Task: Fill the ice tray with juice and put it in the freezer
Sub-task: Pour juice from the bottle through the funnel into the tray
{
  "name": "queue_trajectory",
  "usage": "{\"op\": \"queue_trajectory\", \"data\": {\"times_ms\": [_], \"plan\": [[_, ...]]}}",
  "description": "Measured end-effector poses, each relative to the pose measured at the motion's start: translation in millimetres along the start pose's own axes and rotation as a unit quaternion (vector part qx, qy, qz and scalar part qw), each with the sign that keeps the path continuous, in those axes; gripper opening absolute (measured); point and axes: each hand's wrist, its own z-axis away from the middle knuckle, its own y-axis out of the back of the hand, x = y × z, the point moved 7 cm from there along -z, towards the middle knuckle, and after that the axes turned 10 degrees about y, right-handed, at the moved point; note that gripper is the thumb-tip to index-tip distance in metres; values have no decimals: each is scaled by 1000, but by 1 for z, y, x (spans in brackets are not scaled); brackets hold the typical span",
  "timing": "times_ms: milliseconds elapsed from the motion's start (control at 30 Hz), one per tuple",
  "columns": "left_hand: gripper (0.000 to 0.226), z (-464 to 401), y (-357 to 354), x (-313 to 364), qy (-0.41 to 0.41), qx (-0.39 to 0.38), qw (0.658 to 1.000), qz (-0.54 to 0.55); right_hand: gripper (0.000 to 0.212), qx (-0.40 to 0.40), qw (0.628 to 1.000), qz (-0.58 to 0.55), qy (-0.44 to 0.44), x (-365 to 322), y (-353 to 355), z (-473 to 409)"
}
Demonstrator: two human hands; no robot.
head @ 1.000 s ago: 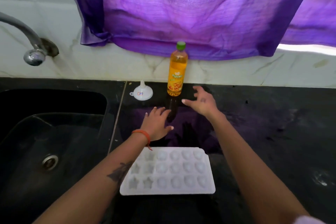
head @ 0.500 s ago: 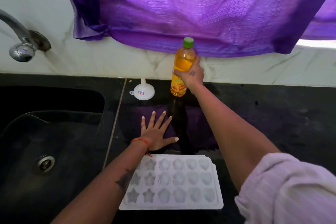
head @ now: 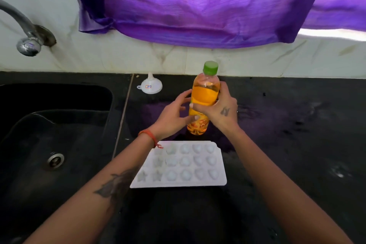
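A plastic bottle of orange juice with a green cap stands upright above the black counter, just beyond the ice tray. My right hand grips its middle from the right. My left hand reaches in from the left with spread fingers, its fingertips at the bottle's side. The white ice tray lies flat on the counter near me, its star and heart moulds holding no juice; my left forearm covers its left corner.
A small white funnel lies upside down by the back wall. A black sink with a drain fills the left, a metal tap above it. A purple cloth hangs on the wall. Black counter spreads to the right.
My right hand took the bottle at the back wall and brought it toward me, close to the tray. My left hand lifted off the counter and came up to the bottle.
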Motion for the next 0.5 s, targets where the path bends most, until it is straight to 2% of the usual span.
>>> {"op": "queue_trajectory", "data": {"times_ms": [200,400,433,500], "plan": [[73,14,-16,9,-2,6,1000,-1,84,1,1000,8,-23,-1,0,29],[77,20,-16,23,-8,-4,1000,-3,95,-178,981,-36,-74,-10,11,24],[81,20,-13,28,-12,9,1000,5,95,-176,981,-37,-69,-17,23,19],[89,17,-7,35,-11,36,999,11,82,-125,992,6,-31,-40,49,2]]}}
